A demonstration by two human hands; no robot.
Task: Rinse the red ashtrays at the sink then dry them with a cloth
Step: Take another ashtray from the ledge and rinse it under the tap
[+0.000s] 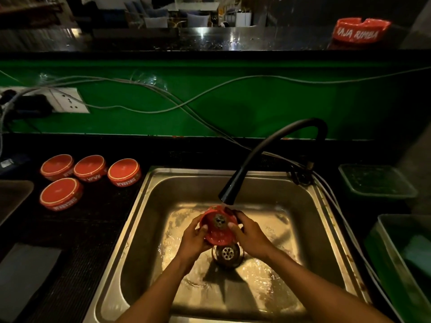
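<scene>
while water runs from the black faucet (272, 155) into the steel sink (149, 206), both hands hold one red ashtray (218, 229) tilted under the spout, above the drain (227, 252). left hand (194, 238) grips its left rim with fingers curled round; right hand (250, 236) grips the right rim, thumb inside. four more red ashtrays (89, 167) sit upside down on the dark counter (93, 229) left of the sink, a fifth (360, 30) upright on the upper ledge (233, 40).

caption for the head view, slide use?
Both hands hold a red ashtray under the tap over the sink.
</scene>
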